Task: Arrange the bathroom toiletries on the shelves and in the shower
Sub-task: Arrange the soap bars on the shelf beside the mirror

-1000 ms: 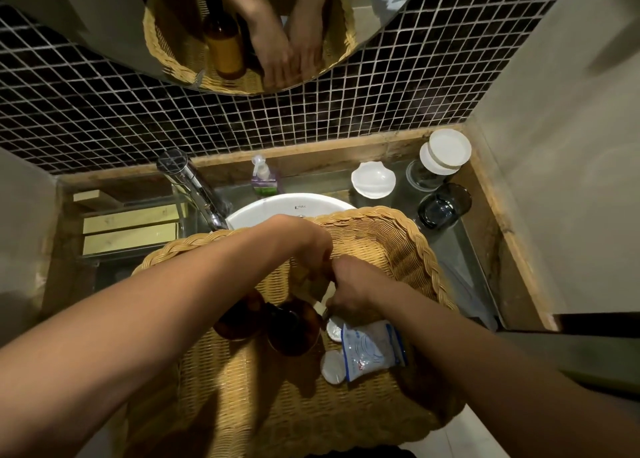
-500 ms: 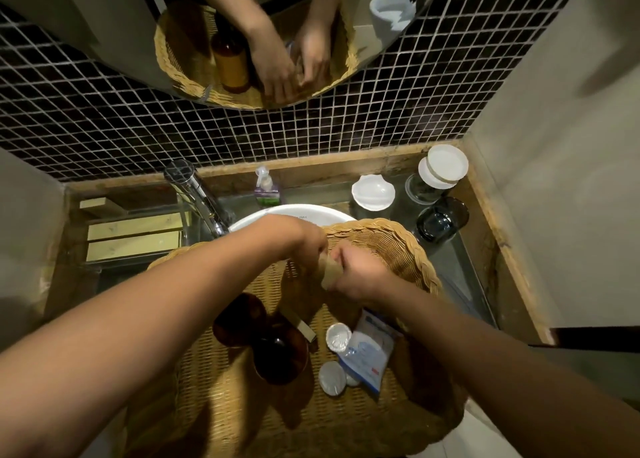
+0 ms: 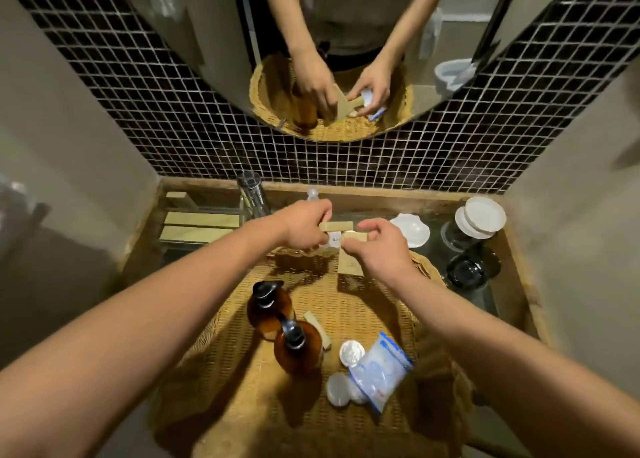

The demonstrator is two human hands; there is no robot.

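A wicker basket (image 3: pixel 349 305) rests over the washbasin. Above its far rim my left hand (image 3: pixel 304 227) pinches one small tan box (image 3: pixel 335 226). My right hand (image 3: pixel 379 246) holds two more tan boxes (image 3: pixel 349 262), one level and one hanging down. In the basket stand two amber pump bottles (image 3: pixel 268 307) (image 3: pixel 298 348). Beside them lie another tan box (image 3: pixel 317 329), several round white lids (image 3: pixel 351 353) and a blue-and-white sachet (image 3: pixel 379 374).
A chrome tap (image 3: pixel 252 198) rises behind my left hand. On the counter to the right are a white shell dish (image 3: pixel 412 230), a glass jar with white lids (image 3: pixel 479 220) and a dark glass (image 3: pixel 465 272). Wooden slats (image 3: pixel 199 225) lie left. A mirror (image 3: pixel 346 42) hangs on tiled wall.
Both hands have lifted out of the basket and moved apart, each with tan boxes. The view has tilted up, showing more mirror and the bottles' pump tops.
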